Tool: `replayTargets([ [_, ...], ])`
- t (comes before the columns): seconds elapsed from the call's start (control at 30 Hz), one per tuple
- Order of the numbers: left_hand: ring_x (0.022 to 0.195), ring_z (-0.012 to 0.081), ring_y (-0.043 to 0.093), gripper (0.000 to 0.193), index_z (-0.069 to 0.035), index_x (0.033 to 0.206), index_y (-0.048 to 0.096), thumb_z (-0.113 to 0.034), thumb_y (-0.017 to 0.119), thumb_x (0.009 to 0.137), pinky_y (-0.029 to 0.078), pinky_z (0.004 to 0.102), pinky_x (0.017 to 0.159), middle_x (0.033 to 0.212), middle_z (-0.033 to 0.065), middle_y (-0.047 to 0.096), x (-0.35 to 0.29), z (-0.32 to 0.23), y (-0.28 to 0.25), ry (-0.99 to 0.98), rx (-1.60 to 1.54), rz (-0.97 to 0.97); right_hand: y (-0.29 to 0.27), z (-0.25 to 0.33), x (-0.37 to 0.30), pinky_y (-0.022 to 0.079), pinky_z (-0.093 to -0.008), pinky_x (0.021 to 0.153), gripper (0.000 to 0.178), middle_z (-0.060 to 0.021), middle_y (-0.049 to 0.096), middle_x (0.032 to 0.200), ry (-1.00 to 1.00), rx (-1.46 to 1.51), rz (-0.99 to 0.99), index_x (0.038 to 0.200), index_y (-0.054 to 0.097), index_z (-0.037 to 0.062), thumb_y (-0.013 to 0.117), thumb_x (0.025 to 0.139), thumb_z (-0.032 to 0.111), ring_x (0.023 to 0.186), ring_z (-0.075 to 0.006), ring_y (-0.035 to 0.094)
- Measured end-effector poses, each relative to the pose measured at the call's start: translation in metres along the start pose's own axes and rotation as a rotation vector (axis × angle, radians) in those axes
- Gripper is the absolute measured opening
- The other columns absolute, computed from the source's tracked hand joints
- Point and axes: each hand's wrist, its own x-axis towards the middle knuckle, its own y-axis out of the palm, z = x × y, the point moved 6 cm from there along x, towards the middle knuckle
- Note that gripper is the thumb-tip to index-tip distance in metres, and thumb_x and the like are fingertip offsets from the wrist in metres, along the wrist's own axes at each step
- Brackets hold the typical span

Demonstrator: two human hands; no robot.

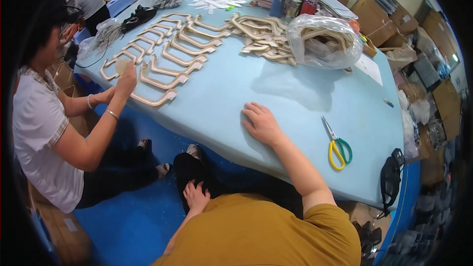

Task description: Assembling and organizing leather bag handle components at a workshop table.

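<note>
My right hand [261, 122] lies palm down on the light blue cloth of the table [221, 123], fingers stretched, with nothing in it. My left hand [196, 196] rests open on my dark-trousered thigh below the table edge, also holding nothing. To the right of my right hand lies a pair of scissors [337, 147] with one yellow and one green handle, blades slightly apart. Farther left, bent beige U-shaped strips [170, 70] are laid out in rows. More such strips sit in a heap [266, 44] toward the back.
A co-worker [49, 133] at the left holds a small pale piece over the strips. A clear plastic bag [322, 44] of strips, a blue bottle [278, 1] and white strips [217, 2] stand or lie farther back. A black strapped item [391, 180] hangs at the right edge. Cardboard boxes [377, 19] line the wall.
</note>
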Motion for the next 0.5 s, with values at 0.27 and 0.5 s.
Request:
replayTargets([
  [0.27,0.121,0.0345,0.042,0.041,-0.012,0.110,0.065,-0.029,0.064,0.072,0.033,0.0481,0.100,0.123,0.0170,0.050,0.0045,-0.0020,-0.0022,-0.031,0.027,0.023,-0.0019,0.0018,0.0020,0.035,-0.0450,0.105,0.036,-0.0145,0.054,0.131,-0.030,0.030,-0.016,0.115,0.061,0.0064,0.063,0.081,0.017,0.126,-0.0327,0.045],
  [0.5,0.121,0.0342,0.042,0.042,-0.013,0.110,0.066,-0.030,0.065,0.071,0.033,0.0477,0.101,0.123,0.0168,0.050,0.0094,-0.0063,0.0004,-0.044,0.031,0.023,-0.0009,-0.0069,0.0025,0.037,-0.0447,0.104,0.039,-0.0156,0.054,0.131,-0.015,0.078,0.010,0.115,0.061,0.0063,0.066,0.078,0.018,0.125,-0.0347,0.046],
])
